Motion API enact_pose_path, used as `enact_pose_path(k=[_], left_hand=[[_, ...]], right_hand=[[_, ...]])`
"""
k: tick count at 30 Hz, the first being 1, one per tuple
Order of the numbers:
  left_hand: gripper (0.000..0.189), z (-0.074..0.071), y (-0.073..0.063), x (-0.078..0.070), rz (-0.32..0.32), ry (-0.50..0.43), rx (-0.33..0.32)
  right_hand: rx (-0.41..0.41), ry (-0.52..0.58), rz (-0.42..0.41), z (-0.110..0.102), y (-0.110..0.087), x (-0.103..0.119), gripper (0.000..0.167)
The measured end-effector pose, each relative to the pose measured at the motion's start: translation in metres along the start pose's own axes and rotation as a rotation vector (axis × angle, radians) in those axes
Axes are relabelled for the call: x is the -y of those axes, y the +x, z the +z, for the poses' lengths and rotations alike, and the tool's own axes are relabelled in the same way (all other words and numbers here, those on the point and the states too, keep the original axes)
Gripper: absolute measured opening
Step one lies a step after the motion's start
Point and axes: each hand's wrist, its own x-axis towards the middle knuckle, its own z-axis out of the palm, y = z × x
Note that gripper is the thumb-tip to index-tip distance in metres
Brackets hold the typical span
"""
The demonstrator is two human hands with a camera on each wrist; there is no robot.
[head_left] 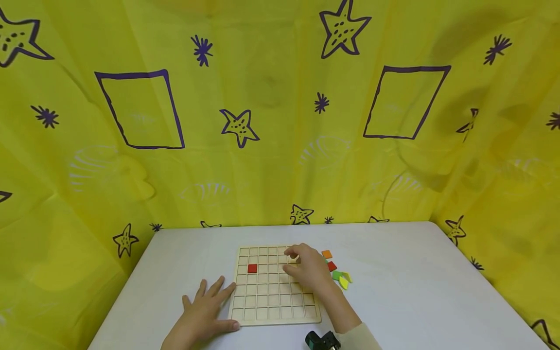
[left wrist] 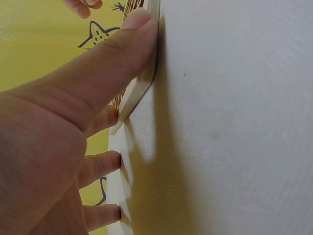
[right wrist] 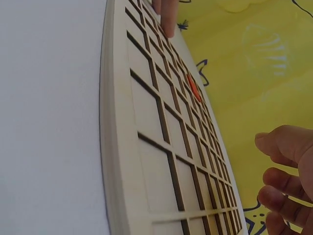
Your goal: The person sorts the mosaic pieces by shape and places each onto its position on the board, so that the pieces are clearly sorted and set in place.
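Note:
A wooden grid board (head_left: 274, 322) lies flat on the white table, with one red square tile (head_left: 252, 268) in a cell toward its upper left. My left hand (head_left: 199, 311) is spread at the board's left side. Its thumb (left wrist: 137, 24) rests on the near left corner of the board, and its other fingers reach to the left edge and the table. Over the far right part of the grid hovers my right hand (head_left: 311, 268), its fingers loosely bent and apart from the thumb. Nothing shows between them in the right wrist view, where the red tile (right wrist: 193, 88) appears beyond several bare cells.
Just right of the board lie several small loose pieces: an orange tile (head_left: 327, 254), a red tile (head_left: 332, 266), a green piece (head_left: 336, 275) and yellow pieces (head_left: 343, 283). A yellow curtain (head_left: 271, 170) with starfish drawings surrounds the table. A black device (head_left: 323, 340) sits at the right wrist.

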Motion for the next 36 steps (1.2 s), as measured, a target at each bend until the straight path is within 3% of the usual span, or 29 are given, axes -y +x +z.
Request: enact_pose_path(k=[7,18,23,29,36], left_hand=[[0.099,-0.001,-0.002,-0.001,-0.001,0.002,-0.005],[0.1,0.001,0.003,-0.003,0.027,-0.002,-0.023],[0.103,0.003,0.003,0.001,0.013,0.025,-0.028],[0.101,0.002,-0.002,0.004,0.041,0.014,-0.058],[0.101,0.003,-0.002,0.002,0.047,0.02,-0.048]], right_hand=[[-0.067,0.075,0.031,-0.01,-0.005,-0.01,0.032],[-0.162,0.049,0.12,-0.029,-0.013,-0.033,0.032],[-0.173,0.041,0.166,-0.035,-0.014,-0.043,0.033],[-0.192,0.003,0.213,-0.042,-0.015,-0.061,0.035],[-0.18,-0.051,0.296,-0.046,-0.018,-0.082,0.037]])
